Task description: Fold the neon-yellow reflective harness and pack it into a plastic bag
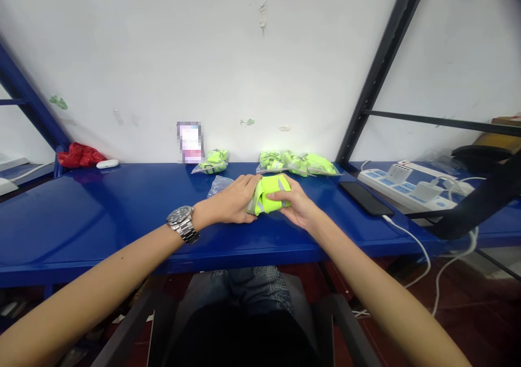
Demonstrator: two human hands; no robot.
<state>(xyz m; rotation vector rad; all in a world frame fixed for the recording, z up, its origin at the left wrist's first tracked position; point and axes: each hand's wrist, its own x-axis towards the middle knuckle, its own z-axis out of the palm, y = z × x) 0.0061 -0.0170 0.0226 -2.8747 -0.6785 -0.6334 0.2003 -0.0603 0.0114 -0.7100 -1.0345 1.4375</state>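
A folded neon-yellow vest with grey reflective strips lies on the blue shelf top. My left hand, with a metal watch on its wrist, grips the vest's left side. My right hand holds its right side, fingers pressed over the top. An empty clear plastic bag lies just behind my left hand. Bagged neon vests sit by the wall: one bag at centre and a row of bags further right.
A black phone with a white cable lies right of my hands. A white power strip sits beyond it. Red cloth and a small white case rest at far left. A black rack post slants up on the right.
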